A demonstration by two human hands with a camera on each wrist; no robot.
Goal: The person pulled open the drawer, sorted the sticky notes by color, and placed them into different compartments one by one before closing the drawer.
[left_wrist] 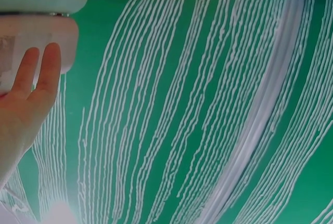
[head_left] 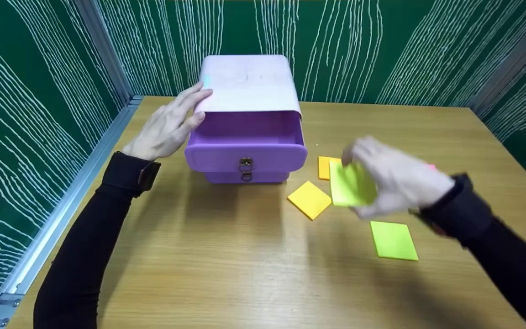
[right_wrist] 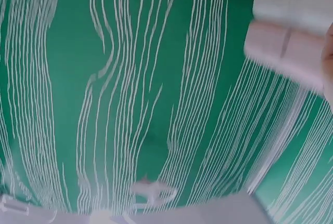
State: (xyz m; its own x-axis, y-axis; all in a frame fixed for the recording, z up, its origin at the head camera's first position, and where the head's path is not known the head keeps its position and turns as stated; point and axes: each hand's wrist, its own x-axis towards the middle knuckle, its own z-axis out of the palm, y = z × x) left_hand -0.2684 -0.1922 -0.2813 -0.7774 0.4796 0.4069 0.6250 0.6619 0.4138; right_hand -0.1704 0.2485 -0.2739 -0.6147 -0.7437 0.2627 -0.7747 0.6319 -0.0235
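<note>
My left hand (head_left: pixel 165 125) rests on the left side of a small chest of drawers (head_left: pixel 251 84), fingers extended along its pale pink top edge. Its purple upper drawer (head_left: pixel 215 159) is pulled out, showing the purple inside; a lower drawer (head_left: pixel 222 177) shows beneath. In the left wrist view, two straight fingers (left_wrist: pixel 50 68) lie against the chest. To the right of the chest, my right hand (head_left: pixel 397 176), slightly blurred, pinches a lime sticky note pad (head_left: pixel 343 189) between thumb and fingers. In the right wrist view only a sliver of that hand (right_wrist: pixel 328 70) shows.
On the wooden table (head_left: pixel 199 274) lie a yellow-orange note pad (head_left: pixel 309 200), an orange pad (head_left: pixel 323 167) partly covered by the held one, and another lime pad (head_left: pixel 394 241). A pink corner (head_left: pixel 432 167) peeks out behind the right wrist. Green white-striped panels (head_left: pixel 336 50) enclose the table.
</note>
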